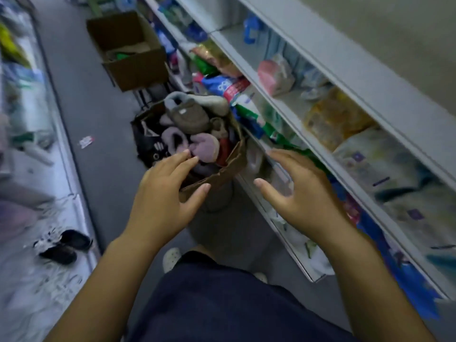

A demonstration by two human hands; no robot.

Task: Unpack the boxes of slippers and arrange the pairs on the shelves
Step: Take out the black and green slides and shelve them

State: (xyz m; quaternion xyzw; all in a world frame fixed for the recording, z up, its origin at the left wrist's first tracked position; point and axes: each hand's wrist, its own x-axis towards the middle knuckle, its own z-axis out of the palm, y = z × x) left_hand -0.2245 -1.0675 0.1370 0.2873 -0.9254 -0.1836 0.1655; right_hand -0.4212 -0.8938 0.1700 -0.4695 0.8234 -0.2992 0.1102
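Early stage: open cardboard box (232,157) on floor mid-aisle, heaped with fuzzy slippers (190,117). Left hand (160,193) and right hand (301,193) spread, empty, above near rim. Black pair (64,246) already on left shelf.

A plain dark navy cloth garment (222,304) covers the lap at the near centre. Past its far edge a white rubber clog with round holes (171,259) shows on the left. A sliver of a second pale shoe (261,277) shows on the right, mostly hidden. The left hand (162,193) and right hand (303,193) are bare with short nails, and both forearms are bare.
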